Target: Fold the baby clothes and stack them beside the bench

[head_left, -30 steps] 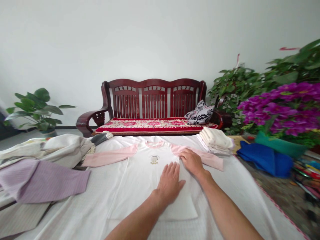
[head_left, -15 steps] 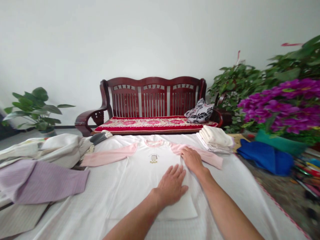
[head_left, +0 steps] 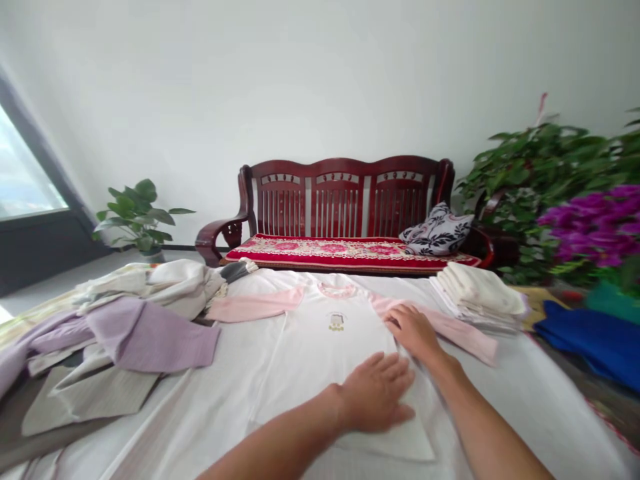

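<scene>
A child's long-sleeved shirt (head_left: 320, 360) lies spread front up, its white body joined to pale pink sleeves. A small grey and yellow print sits on the chest. My left hand (head_left: 377, 390) rests flat on the lower right part of the body, fingers stretched and thumb apart. Just above it, my right hand (head_left: 414, 331) touches the shirt where the right sleeve meets the side. Its fingers are slightly bent and lie on the fabric; no grip on it shows. Under the shirt is a white cloth (head_left: 520, 400).
Rumpled clothes, with a lavender garment (head_left: 155, 333) on top, are heaped on the left. A folded white stack (head_left: 480, 290) stands at the back right, near blue cloth (head_left: 590, 340). Behind are a wooden bench (head_left: 345, 200), a patterned cushion (head_left: 437, 230), plants and purple flowers (head_left: 595, 227).
My left hand has slid down the shirt body, toward me. The right hand stays by the sleeve joint. The view has turned left, bringing a window edge into sight.
</scene>
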`<state>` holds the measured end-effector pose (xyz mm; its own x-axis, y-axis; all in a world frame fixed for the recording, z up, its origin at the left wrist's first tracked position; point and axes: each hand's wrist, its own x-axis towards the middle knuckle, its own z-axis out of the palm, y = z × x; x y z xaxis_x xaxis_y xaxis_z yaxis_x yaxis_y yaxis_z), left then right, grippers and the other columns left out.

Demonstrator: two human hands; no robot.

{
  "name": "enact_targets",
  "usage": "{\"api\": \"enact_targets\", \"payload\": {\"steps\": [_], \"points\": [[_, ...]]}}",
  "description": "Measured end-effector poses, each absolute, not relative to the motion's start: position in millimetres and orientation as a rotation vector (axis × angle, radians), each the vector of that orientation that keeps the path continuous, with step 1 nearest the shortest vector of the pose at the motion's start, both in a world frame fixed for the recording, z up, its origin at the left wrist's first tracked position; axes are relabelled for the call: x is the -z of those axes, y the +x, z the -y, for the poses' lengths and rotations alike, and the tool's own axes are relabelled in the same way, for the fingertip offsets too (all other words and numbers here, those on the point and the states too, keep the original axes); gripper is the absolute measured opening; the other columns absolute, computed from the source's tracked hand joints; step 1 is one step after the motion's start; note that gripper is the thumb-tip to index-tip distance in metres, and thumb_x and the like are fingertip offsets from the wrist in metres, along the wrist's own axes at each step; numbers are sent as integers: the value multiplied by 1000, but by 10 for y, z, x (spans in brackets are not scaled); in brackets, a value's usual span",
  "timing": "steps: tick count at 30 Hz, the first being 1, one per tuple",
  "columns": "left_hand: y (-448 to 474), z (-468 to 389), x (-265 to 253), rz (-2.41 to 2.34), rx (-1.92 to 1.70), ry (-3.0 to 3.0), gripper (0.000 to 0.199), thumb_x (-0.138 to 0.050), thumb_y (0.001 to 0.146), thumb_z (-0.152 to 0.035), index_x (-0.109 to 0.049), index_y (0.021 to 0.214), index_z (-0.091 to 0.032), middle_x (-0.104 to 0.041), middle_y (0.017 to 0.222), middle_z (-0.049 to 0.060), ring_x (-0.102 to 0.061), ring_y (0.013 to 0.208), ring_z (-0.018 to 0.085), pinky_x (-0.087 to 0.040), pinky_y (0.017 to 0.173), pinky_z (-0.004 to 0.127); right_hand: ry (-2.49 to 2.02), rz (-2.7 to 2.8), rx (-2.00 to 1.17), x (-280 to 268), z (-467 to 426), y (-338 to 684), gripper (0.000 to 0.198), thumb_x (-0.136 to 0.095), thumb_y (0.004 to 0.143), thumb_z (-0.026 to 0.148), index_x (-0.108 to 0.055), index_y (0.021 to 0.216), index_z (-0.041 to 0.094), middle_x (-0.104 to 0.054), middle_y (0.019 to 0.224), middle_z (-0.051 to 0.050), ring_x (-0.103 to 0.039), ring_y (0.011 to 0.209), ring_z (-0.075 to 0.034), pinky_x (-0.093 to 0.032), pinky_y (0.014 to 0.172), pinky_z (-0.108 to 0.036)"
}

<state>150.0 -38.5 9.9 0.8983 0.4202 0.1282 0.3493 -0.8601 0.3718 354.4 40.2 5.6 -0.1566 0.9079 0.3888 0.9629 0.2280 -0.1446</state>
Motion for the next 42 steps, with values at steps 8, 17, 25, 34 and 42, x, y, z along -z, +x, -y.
{"api": "enact_targets", "payload": {"steps": [8,17,25,34,42], "points": [[691,314,-245,-805,-547,2396,44,-42,99,-28,-53,142,-22,-60,143,4,-53,134,18,-40,115,32,-1642,2133,299,-268,-303,3410,27,-45,95,22,-71,100,20,-73,108,-8,-62,106,-23,-42,98,-36],[110,-178,-10,-1737,-308,2578,67,-43,98,-49,-38,152,-9,-30,161,21,-23,151,34,-23,121,52,-1877,2435,-18,-177,-391,2433,61,-33,101,44,-38,153,12,-37,159,-17,-30,148,-31,-29,118,-48],[111,-178,88,-1839,-292,2507,68,-38,97,-55,-36,154,-18,-28,163,18,-20,152,34,-20,119,59,-1986,2288,132,169,-365,2419,62,-31,102,48,-37,155,15,-33,162,-13,-26,150,-30,-20,121,-50],[96,-218,134,-1837,-346,2486,65,-42,98,-53,-38,153,-19,-29,162,18,-23,151,34,-20,119,59,-1828,2249,308,311,-410,2484,54,-38,100,44,-48,148,20,-45,155,-13,-37,144,-30,-29,117,-50],[85,-215,104,-1812,-538,2460,45,-42,100,-39,-52,142,-23,-45,154,14,-36,145,31,-27,117,55,-1826,2256,363,307,-406,2484,53,-38,100,44,-50,145,19,-46,154,-13,-40,142,-30,-31,115,-49]]}}
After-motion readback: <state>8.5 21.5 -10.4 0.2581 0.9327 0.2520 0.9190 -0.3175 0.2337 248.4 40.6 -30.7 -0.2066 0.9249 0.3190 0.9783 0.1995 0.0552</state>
